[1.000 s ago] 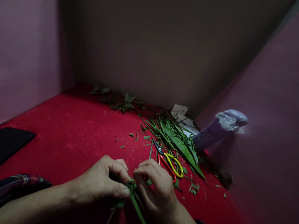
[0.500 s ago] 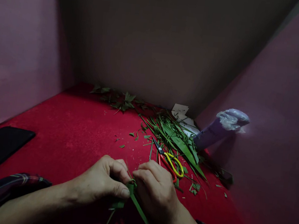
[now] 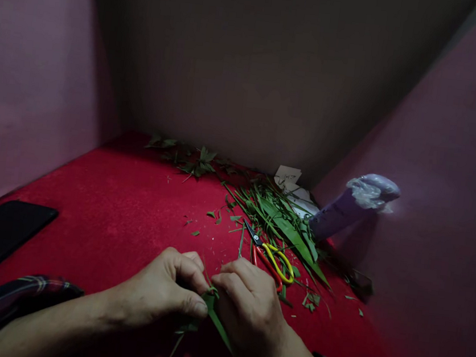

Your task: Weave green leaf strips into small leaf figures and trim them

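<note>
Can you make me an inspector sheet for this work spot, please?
Surface: red tabletop, sprinkled with leaf scraps.
Job's things: green leaf piece at the hands; scissors with yellow and red handles, by the leaf pile.
Clutter: white papers, black flat object, purple container topped with clear plastic.
Hands: left hand pinches the leaf piece; right hand curled beside it, grip hidden.
Cables: nothing seen.
Surroundings: pink side walls, dark back wall.

Room left of scissors (image 3: 263, 245) (leaves (image 3: 287, 230) beyond)
</note>
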The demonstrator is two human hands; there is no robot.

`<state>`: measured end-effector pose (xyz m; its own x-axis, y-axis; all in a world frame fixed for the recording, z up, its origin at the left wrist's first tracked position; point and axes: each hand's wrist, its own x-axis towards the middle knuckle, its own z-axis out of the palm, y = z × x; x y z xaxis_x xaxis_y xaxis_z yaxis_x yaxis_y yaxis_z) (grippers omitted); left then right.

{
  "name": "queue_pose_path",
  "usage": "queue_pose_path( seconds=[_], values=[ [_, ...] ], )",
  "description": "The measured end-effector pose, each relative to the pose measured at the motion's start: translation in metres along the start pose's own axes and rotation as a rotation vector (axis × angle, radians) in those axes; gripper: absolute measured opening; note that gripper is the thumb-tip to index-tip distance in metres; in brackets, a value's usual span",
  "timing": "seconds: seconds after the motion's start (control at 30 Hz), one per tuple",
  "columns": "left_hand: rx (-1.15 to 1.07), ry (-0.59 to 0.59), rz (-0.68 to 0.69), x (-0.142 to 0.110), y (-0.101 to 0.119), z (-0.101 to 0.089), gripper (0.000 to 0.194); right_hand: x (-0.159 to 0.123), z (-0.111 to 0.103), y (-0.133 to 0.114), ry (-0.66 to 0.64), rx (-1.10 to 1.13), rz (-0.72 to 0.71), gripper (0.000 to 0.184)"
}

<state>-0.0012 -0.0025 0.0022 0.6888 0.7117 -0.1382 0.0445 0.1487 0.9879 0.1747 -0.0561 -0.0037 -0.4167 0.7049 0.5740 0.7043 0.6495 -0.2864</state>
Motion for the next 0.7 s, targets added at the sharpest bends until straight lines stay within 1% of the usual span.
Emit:
queue_pose_path(
  seconds=[0.1, 0.27, 0.4, 0.5, 0.6, 0.7],
  values=[
    [0.002, 0.003, 0.018, 0.0000, -0.0015, -0.0003, 0.009, 0.0000, 0.0007, -0.0003, 0.010, 0.015, 0.010, 0.015],
    [0.012, -0.019, 0.042, 0.0000, -0.0032, -0.0016, 0.009, 0.0001, 0.0002, -0.0005, -0.015, -0.025, 0.005, 0.016],
    [0.013, -0.022, 0.044, -0.0011, -0.0026, -0.0021, 0.009, 0.0003, -0.0028, -0.0006, -0.026, -0.081, -0.030, 0.015],
    [0.026, -0.033, 0.055, -0.0004, -0.0035, -0.0027, 0.009, 0.0001, -0.0040, -0.0007, 0.002, -0.088, -0.062, 0.014],
    [0.002, -0.026, 0.037, 0.0009, -0.0053, -0.0029, 0.009, -0.0006, -0.0023, -0.0002, 0.033, -0.002, -0.061, 0.013],
    [-0.005, -0.001, 0.031, 0.0008, -0.0049, -0.0022, 0.008, -0.0009, 0.0003, 0.0008, 0.070, 0.142, -0.018, 0.013]
  ],
)
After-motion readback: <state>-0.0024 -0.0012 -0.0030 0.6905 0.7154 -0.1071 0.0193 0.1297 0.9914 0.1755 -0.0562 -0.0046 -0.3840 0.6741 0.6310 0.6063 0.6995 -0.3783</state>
